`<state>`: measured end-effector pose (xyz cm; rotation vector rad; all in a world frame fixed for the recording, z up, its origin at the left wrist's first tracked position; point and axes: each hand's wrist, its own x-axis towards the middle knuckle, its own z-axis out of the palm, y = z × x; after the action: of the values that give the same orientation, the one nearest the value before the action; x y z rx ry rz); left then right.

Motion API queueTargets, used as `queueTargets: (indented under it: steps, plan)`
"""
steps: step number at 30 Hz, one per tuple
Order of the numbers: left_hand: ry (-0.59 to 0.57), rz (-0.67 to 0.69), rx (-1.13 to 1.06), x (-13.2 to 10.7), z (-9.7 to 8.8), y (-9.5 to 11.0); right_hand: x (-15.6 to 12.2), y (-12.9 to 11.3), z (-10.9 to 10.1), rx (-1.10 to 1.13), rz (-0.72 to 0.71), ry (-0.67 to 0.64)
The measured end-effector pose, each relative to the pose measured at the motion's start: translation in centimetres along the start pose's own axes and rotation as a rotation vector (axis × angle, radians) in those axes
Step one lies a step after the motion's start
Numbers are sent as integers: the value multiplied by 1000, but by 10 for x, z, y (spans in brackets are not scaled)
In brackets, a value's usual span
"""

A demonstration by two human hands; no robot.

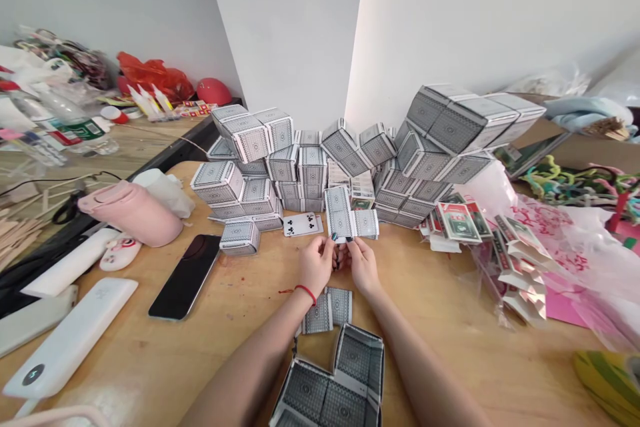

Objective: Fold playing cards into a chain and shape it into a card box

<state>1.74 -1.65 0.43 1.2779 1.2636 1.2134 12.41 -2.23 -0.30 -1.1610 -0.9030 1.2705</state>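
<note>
Both hands pinch a playing card (340, 210) by its lower edge, its grey patterned back facing me. My left hand (316, 263) has thumb and fingers closed at the card's lower left. At the lower right, my right hand (364, 268) grips the same card, fingers closed. Just behind stands another folded card (367, 223). A four of clubs (300, 224) lies face up left of the hands. Below the hands are patterned cards (317, 315) on the table. Between my forearms sits an open structure of folded cards (325, 390).
Stacked card boxes (310, 173) line the back. On the left lie a black phone (186, 277), a white power bank (70, 340) and a pink tumbler (133, 213). Card packs (457, 221), torn boxes (520, 260) and plastic bags (560, 240) crowd the right. Yellow tape (600, 373) is at lower right.
</note>
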Motion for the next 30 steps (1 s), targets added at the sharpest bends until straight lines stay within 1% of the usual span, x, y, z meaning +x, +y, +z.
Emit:
queueTargets:
  steps: [3,7,9,12,15,18,21,24,26,30]
  plan:
    - [-33,-2,-39,1,0,-1,-1,-4,1,12,3,-9]
    - [-138,-98,-238,5,1,-1,-2,-9,1,26,-5,-39]
    - [-173,-153,-326,7,1,0,-2,-10,0,4,-15,-61]
    - [-153,-186,-374,8,2,0,-2,-11,-1,-28,-24,-77]
    - [-87,-159,-339,6,2,1,-1,-11,-2,-40,-22,-71]
    - [-59,-145,-311,5,4,1,-1,-10,-2,-37,-6,-70]
    - [-33,-136,-299,4,5,1,-1,-8,-1,-24,23,-105]
    - [2,-82,-263,5,5,2,-2,-6,1,1,40,-138]
    - [-9,-60,-255,6,4,3,-3,-5,2,56,40,-148]
    - [-99,-113,-304,7,0,5,-3,-6,5,270,68,-145]
